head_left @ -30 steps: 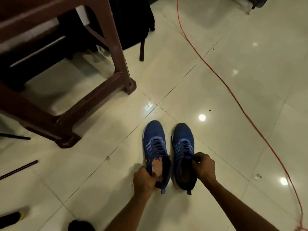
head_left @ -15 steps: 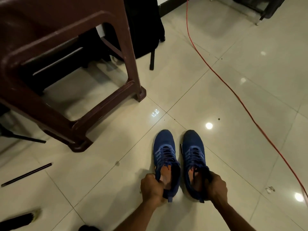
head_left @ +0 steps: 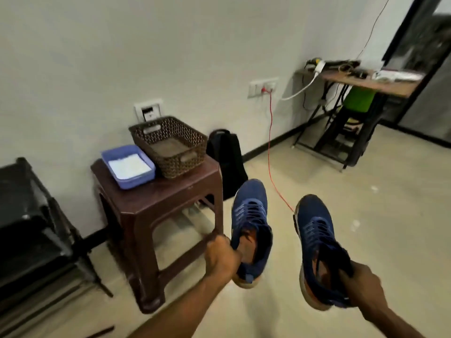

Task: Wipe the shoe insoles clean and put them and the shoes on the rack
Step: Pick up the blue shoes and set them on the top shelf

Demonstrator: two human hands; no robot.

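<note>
Two blue sneakers hang in the air above the floor, toes pointing away from me. My left hand (head_left: 220, 257) grips the left shoe (head_left: 250, 215) at its heel collar, and an orange insole shows inside the opening. My right hand (head_left: 363, 286) grips the right shoe (head_left: 314, 237) at its heel collar, also with an orange lining visible. A black shoe rack (head_left: 31, 230) stands against the wall at the far left, partly cut off by the frame edge.
A brown plastic stool (head_left: 156, 203) beside the rack carries a blue tray (head_left: 128, 165) with white material and a brown woven basket (head_left: 170, 145). A black backpack (head_left: 227, 157) leans on the wall. A red cable (head_left: 269, 152) runs across the floor; a small table (head_left: 358, 81) stands at right.
Both shoes have been lifted off the floor, one in each hand. The view has swung up from the floor to the wall, stool and rack.
</note>
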